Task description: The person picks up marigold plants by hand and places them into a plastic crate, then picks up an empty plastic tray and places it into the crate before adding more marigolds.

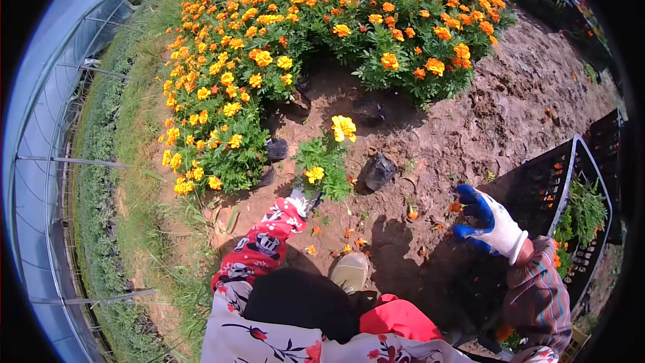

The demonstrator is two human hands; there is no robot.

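My left hand (302, 201), in a white glove below a red patterned sleeve, is closed at the base of a marigold plant (321, 163) with yellow blooms. Leaves and the sleeve hide most of its fingers, and only a dark bit of the plant's pot shows. My right hand (492, 223), in a white glove with blue-coated fingers, hangs over the soil with fingers apart and nothing between them. Just right of it stands a black plastic crate (573, 181) with green plants inside. A black nursery pot (378, 172) lies on the ground between my hands.
A dense bed of orange and yellow marigolds (322, 0) spreads ahead. More dark pots (369, 111) sit along its near edge. Bare soil (524, 87) with fallen blossoms lies around my shoe (350, 272). Grass (144, 161) and a plastic-covered frame (40, 154) run along the left.
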